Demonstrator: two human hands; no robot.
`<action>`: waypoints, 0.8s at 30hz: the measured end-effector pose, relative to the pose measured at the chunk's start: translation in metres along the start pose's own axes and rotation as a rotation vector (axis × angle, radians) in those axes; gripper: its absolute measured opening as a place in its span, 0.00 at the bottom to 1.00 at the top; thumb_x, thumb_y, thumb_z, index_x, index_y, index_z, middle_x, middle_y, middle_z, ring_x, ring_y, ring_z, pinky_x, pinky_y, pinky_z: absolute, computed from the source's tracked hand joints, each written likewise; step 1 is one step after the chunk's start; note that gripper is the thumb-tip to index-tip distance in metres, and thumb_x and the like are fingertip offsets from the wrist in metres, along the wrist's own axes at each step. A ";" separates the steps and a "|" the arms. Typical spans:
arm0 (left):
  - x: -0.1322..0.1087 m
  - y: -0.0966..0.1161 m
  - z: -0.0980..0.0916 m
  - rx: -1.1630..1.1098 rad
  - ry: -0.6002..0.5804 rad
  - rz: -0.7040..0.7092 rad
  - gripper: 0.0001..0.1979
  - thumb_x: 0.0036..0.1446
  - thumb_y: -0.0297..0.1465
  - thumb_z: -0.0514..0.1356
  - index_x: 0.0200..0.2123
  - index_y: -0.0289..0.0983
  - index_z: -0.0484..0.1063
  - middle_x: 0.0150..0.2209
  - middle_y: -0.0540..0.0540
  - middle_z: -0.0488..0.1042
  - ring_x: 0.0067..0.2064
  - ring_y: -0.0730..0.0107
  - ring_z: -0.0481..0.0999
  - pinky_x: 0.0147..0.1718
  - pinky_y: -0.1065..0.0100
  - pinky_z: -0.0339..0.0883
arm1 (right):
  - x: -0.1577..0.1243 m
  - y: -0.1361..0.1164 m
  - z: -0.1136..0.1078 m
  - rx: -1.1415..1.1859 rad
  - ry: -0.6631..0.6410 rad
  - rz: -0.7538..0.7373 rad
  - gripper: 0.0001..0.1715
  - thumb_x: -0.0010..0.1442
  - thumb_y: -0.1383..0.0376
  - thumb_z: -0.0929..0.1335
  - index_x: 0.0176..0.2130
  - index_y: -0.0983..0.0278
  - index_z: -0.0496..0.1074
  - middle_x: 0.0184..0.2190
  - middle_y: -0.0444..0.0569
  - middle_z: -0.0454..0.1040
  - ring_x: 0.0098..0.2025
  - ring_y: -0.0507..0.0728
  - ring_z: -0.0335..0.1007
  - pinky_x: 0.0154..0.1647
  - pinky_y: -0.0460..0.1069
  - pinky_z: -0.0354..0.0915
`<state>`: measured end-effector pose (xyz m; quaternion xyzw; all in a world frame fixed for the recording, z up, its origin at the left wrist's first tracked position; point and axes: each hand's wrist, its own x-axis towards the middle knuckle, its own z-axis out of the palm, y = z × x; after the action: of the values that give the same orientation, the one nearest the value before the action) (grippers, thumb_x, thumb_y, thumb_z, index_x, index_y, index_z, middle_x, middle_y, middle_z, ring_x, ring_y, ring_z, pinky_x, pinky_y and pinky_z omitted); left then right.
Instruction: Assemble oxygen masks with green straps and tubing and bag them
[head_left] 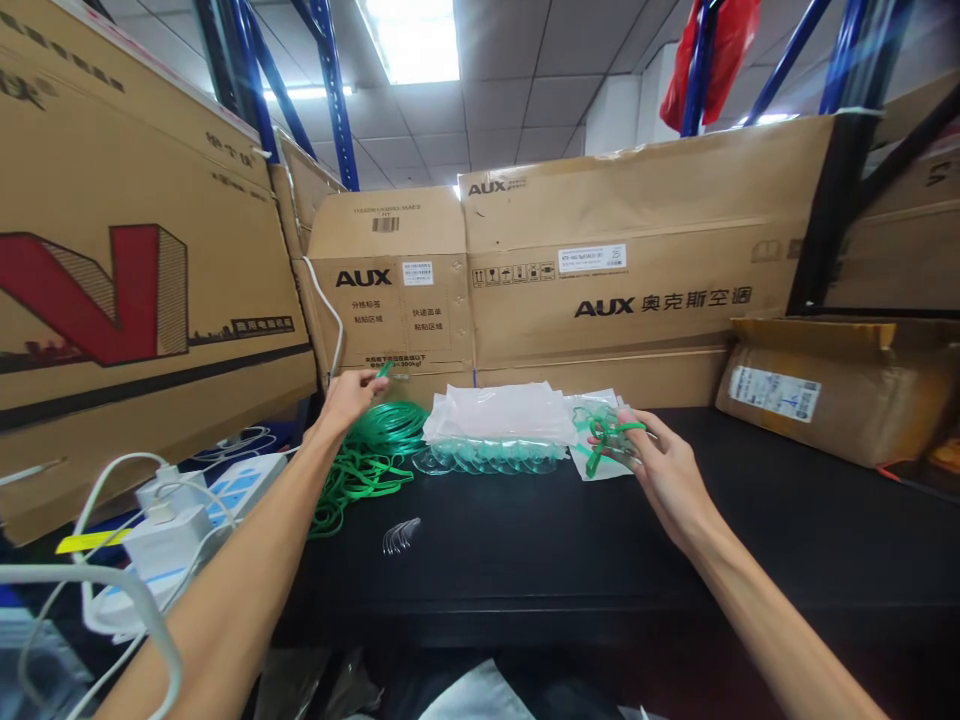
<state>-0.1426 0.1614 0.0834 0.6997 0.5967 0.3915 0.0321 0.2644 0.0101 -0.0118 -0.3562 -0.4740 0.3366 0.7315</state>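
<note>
My left hand (349,397) reaches to the back of the black table and pinches the end of a green strap (384,371), just above a loose pile of green straps (371,450). My right hand (660,470) is closed around a clear plastic mask with a green strap looped over it (606,437). Between my hands lies a stack of clear plastic bags (501,412) on top of a row of clear masks (487,458). A small bundle of clear plastic pieces (401,535) lies on the table in front of the strap pile.
Large AUX cardboard boxes (600,290) wall off the back of the black table (540,560). Another big box (112,300) stands at left. A taped carton (832,385) sits at right. White power strips and cables (180,520) crowd the left edge.
</note>
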 end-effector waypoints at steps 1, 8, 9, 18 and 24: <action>-0.001 0.004 -0.005 0.001 0.064 0.000 0.14 0.63 0.37 0.60 0.42 0.35 0.81 0.39 0.37 0.82 0.48 0.50 0.78 0.44 0.57 0.66 | 0.000 0.000 0.000 0.001 -0.001 0.002 0.20 0.58 0.52 0.75 0.46 0.59 0.77 0.42 0.47 0.81 0.41 0.59 0.81 0.44 0.51 0.75; -0.012 0.052 -0.039 -0.056 0.315 0.103 0.22 0.61 0.47 0.60 0.48 0.38 0.82 0.39 0.39 0.83 0.41 0.53 0.78 0.40 0.58 0.63 | 0.000 0.000 -0.001 0.025 -0.004 0.007 0.20 0.58 0.52 0.75 0.47 0.59 0.77 0.42 0.46 0.81 0.41 0.59 0.81 0.45 0.52 0.75; -0.016 0.062 -0.044 -0.097 0.309 0.133 0.23 0.61 0.48 0.60 0.47 0.39 0.82 0.39 0.40 0.83 0.40 0.56 0.78 0.39 0.59 0.64 | -0.001 -0.001 0.000 0.035 -0.008 0.012 0.19 0.59 0.52 0.75 0.46 0.59 0.77 0.42 0.46 0.81 0.42 0.59 0.81 0.46 0.52 0.76; -0.140 0.156 -0.014 -0.302 -0.205 0.431 0.17 0.62 0.46 0.62 0.39 0.40 0.84 0.41 0.45 0.83 0.41 0.62 0.77 0.42 0.63 0.67 | -0.015 -0.028 -0.038 -0.088 -0.098 0.088 0.22 0.60 0.50 0.73 0.51 0.56 0.77 0.49 0.49 0.81 0.51 0.62 0.79 0.53 0.53 0.74; -0.238 0.161 0.074 -0.007 -0.440 0.642 0.12 0.69 0.33 0.56 0.44 0.37 0.80 0.41 0.43 0.79 0.42 0.60 0.78 0.41 0.64 0.69 | -0.030 -0.047 -0.081 -0.677 -0.233 0.039 0.29 0.59 0.44 0.71 0.54 0.54 0.76 0.53 0.48 0.80 0.58 0.69 0.74 0.59 0.57 0.70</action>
<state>0.0357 -0.0580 -0.0060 0.9180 0.3251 0.2241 0.0375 0.3376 -0.0557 -0.0095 -0.5465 -0.6320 0.2130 0.5065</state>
